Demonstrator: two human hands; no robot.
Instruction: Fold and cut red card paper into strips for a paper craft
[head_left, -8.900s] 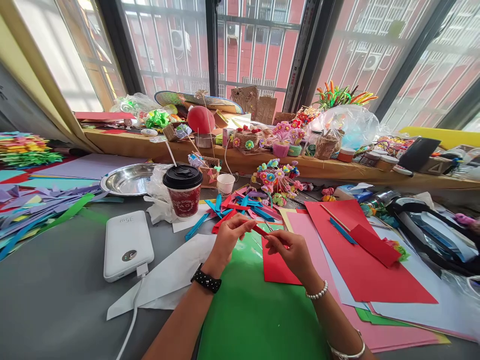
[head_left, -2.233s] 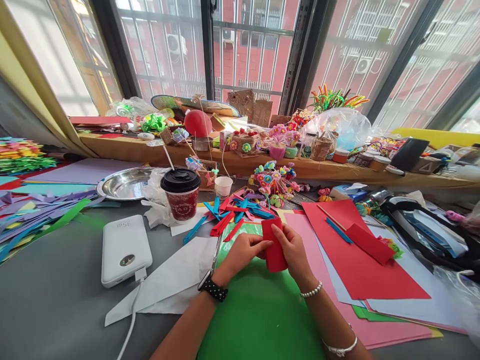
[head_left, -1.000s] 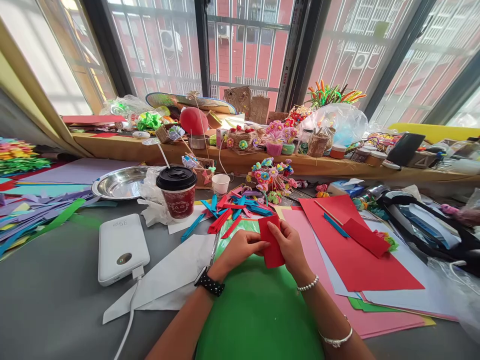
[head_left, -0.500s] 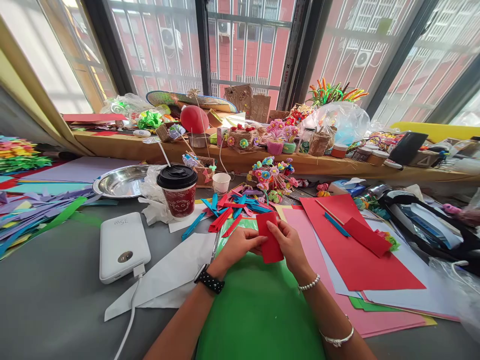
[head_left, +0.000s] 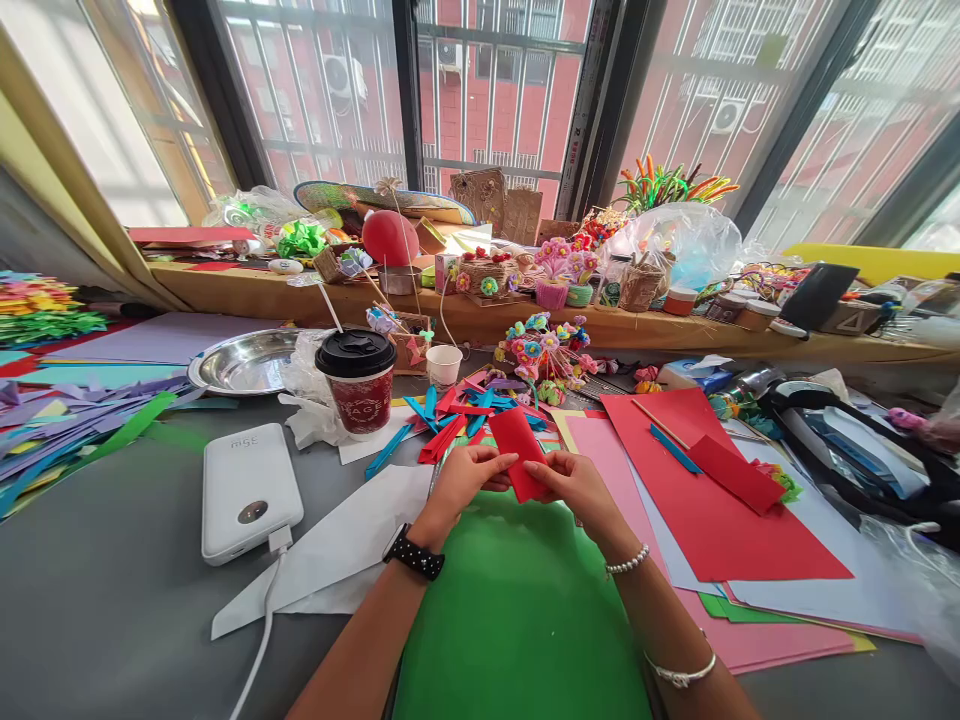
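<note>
A small red paper rectangle (head_left: 514,442) is held up between both hands above the green mat (head_left: 525,620). My left hand (head_left: 466,482) pinches its left edge between thumb and fingers. On the lower right side, my right hand (head_left: 576,486) grips the same paper, thumb in front. The paper leans with its top to the left. Just behind it lies a pile of folded blue and red paper strips (head_left: 444,438). To the right a large red sheet (head_left: 735,520) carries a thin stick (head_left: 658,424), a blue strip and a smaller red piece (head_left: 735,474).
A lidded coffee cup (head_left: 355,385) and a small white paper cup (head_left: 444,366) stand beyond the left hand. A white power bank (head_left: 251,490) with a cable lies left, near white paper (head_left: 322,560). Craft flowers (head_left: 546,350) and a crowded sill (head_left: 480,310) are at the back.
The red paper has tilted, its top swinging left, and shifted slightly up and left. My right hand has slid lower on it; my left hand has moved slightly left.
</note>
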